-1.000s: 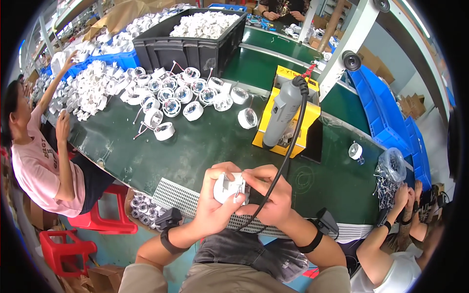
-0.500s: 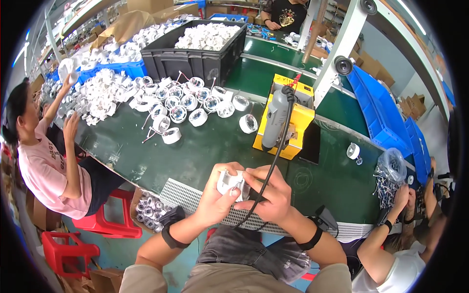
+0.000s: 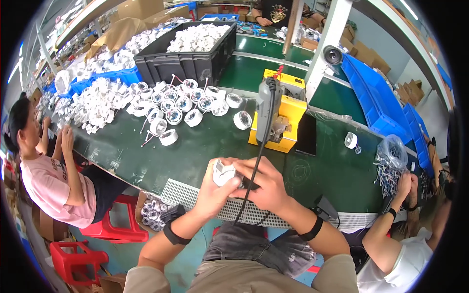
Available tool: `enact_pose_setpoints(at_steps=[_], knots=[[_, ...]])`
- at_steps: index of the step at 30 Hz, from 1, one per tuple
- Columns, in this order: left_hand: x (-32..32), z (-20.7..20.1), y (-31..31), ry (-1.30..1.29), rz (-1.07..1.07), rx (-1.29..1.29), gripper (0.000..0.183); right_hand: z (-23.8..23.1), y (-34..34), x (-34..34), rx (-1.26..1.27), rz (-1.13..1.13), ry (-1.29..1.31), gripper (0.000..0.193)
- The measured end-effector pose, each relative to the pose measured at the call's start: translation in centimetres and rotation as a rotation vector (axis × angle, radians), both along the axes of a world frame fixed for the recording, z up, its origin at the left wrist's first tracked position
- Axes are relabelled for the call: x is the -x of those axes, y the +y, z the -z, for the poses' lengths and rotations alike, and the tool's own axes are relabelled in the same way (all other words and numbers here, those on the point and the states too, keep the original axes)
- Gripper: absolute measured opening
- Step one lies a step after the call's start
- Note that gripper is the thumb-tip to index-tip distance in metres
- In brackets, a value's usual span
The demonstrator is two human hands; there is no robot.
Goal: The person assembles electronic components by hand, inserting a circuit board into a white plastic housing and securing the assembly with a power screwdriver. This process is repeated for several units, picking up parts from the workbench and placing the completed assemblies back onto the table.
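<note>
My left hand [image 3: 209, 194] is closed around a small white plastic housing [image 3: 223, 175] with a hollow, stepped shape, held above the near edge of the table. My right hand [image 3: 266, 188] has its thumb and fingers bent against the housing's right side; what lies between those fingertips is partly hidden. A black cord [image 3: 250, 188] passes in front of the right hand. Beyond my hands, a grey corded power tool [image 3: 266, 115] stands against a yellow box-shaped stand [image 3: 292, 115].
Round white units with wires [image 3: 184, 104] and a heap of white parts [image 3: 93, 110] lie at left. Behind them stands a black crate [image 3: 181, 66]. Blue bins [image 3: 376, 107] line the right. Co-workers sit on both sides; a perforated strip [image 3: 183, 194] runs along the near edge.
The housing has turned a little in my hands, showing more of its hollow side. At left, the co-worker in pink has lowered a raised arm. The whole view has shifted slightly.
</note>
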State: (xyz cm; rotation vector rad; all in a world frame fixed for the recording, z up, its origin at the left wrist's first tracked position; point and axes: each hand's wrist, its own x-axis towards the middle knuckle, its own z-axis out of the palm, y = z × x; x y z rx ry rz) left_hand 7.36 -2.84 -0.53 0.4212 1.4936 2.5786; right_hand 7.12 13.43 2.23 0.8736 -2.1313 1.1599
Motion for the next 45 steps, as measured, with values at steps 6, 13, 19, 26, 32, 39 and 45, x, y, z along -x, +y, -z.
enact_pose_setpoints(at_steps=[6, 13, 19, 26, 32, 39, 45], knots=[[0.6, -3.8, -2.0, -0.102, 0.076, 0.257, 0.043, -2.2, 0.8, -0.8, 0.027, 0.142, -0.137, 0.046], [0.7, -0.8, -1.3, 0.003, 0.072, 0.139, 0.046, -0.4, 1.4, -0.5, 0.352, -0.054, -0.591, 0.02], [0.6, -0.7, -0.9, 0.002, 0.049, 0.072, 0.04, -0.3, 1.0, -0.6, 0.309, -0.002, -0.547, 0.016], [0.5, -0.4, -1.0, 0.009, 0.077, 0.133, 0.037, -1.0, 0.8, -0.9, 0.519, -0.136, -0.777, 0.012], [0.4, 0.1, -0.5, -0.011, 0.066, 0.095, 0.044, -0.9, 0.7, -0.7, 0.272, 0.006, -0.459, 0.014], [0.1, -0.6, -0.4, 0.013, 0.076, 0.093, 0.047, -1.1, 0.6, -0.8, 0.097, 0.143, -0.22, 0.024], [0.1, -0.8, -0.6, 0.003, 0.066, -0.008, 0.053, 0.3, 1.0, -0.2, 0.575, -0.241, -0.872, 0.039]])
